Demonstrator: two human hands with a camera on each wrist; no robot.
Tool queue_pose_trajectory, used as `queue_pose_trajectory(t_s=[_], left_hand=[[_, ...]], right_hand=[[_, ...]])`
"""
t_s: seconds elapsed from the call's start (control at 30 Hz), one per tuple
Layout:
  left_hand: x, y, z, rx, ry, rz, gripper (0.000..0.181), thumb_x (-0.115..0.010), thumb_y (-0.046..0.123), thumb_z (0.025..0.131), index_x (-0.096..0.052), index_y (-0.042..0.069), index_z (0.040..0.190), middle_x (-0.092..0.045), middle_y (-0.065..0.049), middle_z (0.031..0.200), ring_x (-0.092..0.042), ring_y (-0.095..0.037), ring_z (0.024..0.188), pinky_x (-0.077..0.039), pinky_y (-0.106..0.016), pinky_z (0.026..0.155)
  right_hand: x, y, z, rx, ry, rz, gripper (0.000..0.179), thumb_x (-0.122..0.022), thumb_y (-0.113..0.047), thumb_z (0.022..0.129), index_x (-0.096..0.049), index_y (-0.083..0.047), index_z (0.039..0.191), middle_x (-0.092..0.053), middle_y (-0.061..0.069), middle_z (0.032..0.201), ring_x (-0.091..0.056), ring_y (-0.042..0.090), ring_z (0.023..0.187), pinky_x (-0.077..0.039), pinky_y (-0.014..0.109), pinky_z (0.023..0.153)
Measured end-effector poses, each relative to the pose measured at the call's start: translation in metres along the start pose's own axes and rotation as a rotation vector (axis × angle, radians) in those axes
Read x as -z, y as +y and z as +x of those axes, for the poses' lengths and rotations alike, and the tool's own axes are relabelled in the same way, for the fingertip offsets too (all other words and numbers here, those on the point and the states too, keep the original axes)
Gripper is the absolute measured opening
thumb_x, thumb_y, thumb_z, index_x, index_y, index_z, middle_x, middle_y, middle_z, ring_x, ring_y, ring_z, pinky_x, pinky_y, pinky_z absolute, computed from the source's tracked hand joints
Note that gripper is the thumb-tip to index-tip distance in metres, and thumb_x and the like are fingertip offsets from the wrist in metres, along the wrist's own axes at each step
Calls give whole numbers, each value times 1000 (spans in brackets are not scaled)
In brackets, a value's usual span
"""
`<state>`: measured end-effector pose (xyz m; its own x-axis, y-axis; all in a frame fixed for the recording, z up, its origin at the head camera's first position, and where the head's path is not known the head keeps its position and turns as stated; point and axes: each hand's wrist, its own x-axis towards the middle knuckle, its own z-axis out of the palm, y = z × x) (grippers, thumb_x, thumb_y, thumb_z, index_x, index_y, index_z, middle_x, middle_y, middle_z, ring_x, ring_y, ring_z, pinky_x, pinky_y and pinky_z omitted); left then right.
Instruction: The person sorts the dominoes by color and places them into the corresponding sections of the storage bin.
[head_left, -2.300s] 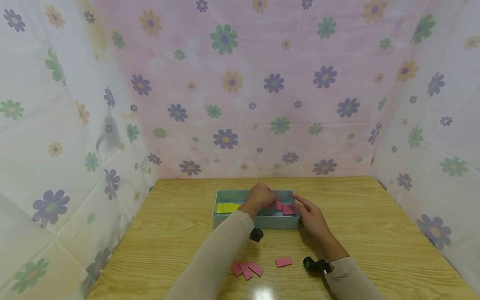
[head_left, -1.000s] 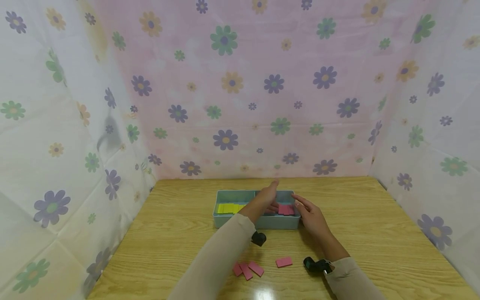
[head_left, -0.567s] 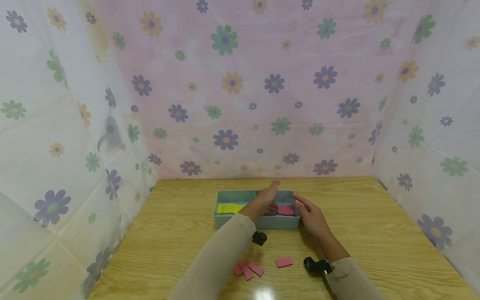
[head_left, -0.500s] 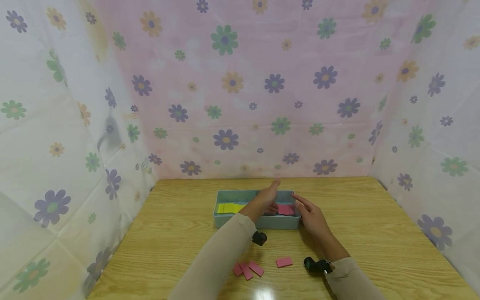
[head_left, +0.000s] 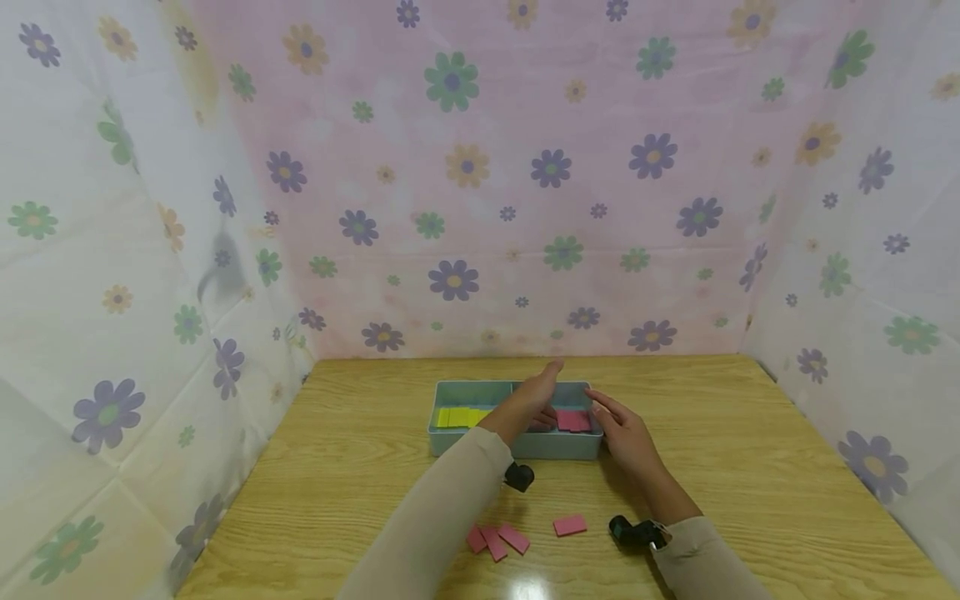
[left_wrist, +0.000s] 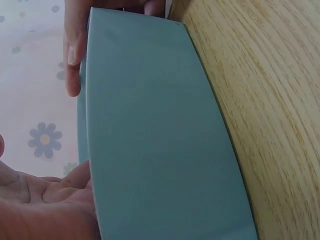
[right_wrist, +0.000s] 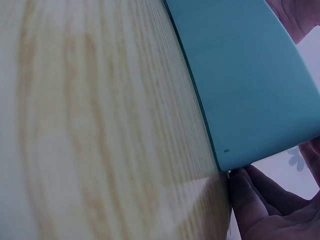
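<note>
A light blue two-compartment box (head_left: pixel 558 447) stands on the wooden table. Inside its right compartment lie flat pink rectangular tiles (head_left: pixel 573 421), close together by the end wall. My left hand (head_left: pixel 531 402) reaches into that compartment, thumb up and fingers extended, the fingertips right at the tiles' left edge. Part of these fingers is hidden behind the front wall in the left wrist view. With my right hand (head_left: pixel 626 435) I hold the box's right end, thumb at the rim and other fingers against the outside near the bottom corner (right_wrist: pixel 250 195).
Overlapping yellow tiles (head_left: pixel 457 417) lie in the left compartment, partly behind my left forearm. On the table in front are several loose pink tiles (head_left: pixel 513 538), one of them (head_left: pixel 570 525) apart to the right. Flowered cloth (head_left: pixel 510 250) encloses the back and sides.
My left fingers, earlier bunched over the pink tiles, have straightened beside them with the thumb raised. A separate pink tile now sits against the others. My right hand has stayed at the box end.
</note>
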<state>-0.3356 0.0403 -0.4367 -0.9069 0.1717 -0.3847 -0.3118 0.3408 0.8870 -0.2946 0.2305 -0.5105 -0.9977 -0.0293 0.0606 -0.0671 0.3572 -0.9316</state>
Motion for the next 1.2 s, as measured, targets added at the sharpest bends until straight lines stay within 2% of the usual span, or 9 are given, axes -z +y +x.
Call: queue_pose_trajectory(t_s=[0.23, 0.47, 0.57, 0.7, 0.83, 0.9, 0.97, 1.07, 1.2], left_hand=[[5, 4, -10, -42, -4, -12, 99, -41, 82, 93, -47, 4, 154, -69, -30, 120, -70, -42, 108, -55, -53, 101], [12, 8, -22, -124, -75, -40, 92, -43, 74, 98, -48, -1, 152, -64, -30, 135, -68, -43, 118, -54, -53, 103], [15, 10, -27, -150, -89, -33, 91, -44, 73, 98, -51, -3, 149, -66, -29, 132, -68, -41, 119, -54, -53, 103], [19, 11, -34, -181, -86, -19, 84, -49, 69, 99, -58, -3, 141, -74, -22, 117, -73, -35, 108, -57, -52, 100], [25, 7, -41, -211, -100, -24, 75, -55, 64, 99, -62, 0, 137, -76, -12, 105, -76, -25, 96, -60, -49, 95], [29, 3, -44, -230, -118, -25, 72, -57, 62, 99, -61, 2, 138, -76, -10, 105, -76, -27, 99, -60, -49, 95], [34, -2, -47, -245, -137, -20, 69, -59, 60, 99, -61, 3, 139, -77, -10, 108, -74, -31, 106, -59, -50, 96], [40, -8, -52, -277, -153, 24, 68, -62, 58, 99, -60, 4, 140, -75, -10, 116, -72, -32, 113, -59, -49, 97], [46, -18, -59, -322, -148, 82, 57, -68, 51, 98, -64, 6, 132, -74, -6, 116, -72, -27, 109, -61, -45, 94]], right_hand=[[-1, 0, 0, 10, -5, 14, 49, -46, -45, 110, -50, -25, 155, -49, 14, 153, -52, 32, 119, -45, 27, 77], [-1, -3, -1, 4, -7, 0, 48, -45, -43, 111, -49, -26, 156, -48, 13, 156, -51, 31, 125, -46, 29, 84], [-1, -4, -1, -1, -6, 14, 47, -46, -43, 111, -50, -27, 155, -51, 15, 150, -52, 32, 123, -47, 29, 81], [-1, -4, -2, 3, -11, 27, 48, -46, -44, 111, -49, -27, 155, -51, 17, 150, -53, 34, 116, -47, 30, 78], [-1, -4, -2, 10, -23, 26, 50, -44, -46, 111, -48, -26, 156, -43, 14, 161, -51, 32, 127, -52, 35, 92], [-1, -4, -3, 4, -31, 34, 51, -44, -46, 111, -47, -26, 157, -40, 14, 164, -48, 33, 137, -52, 44, 104], [0, -4, -3, 1, -35, 40, 51, -44, -46, 111, -46, -25, 158, -37, 14, 166, -41, 34, 147, -45, 52, 114], [0, -5, -3, 0, -37, 46, 51, -44, -44, 111, -46, -23, 158, -36, 16, 166, -37, 37, 151, -40, 58, 115], [1, -4, -2, 9, -38, 44, 50, -45, -42, 111, -47, -23, 157, -39, 16, 164, -41, 35, 147, -45, 54, 113]])
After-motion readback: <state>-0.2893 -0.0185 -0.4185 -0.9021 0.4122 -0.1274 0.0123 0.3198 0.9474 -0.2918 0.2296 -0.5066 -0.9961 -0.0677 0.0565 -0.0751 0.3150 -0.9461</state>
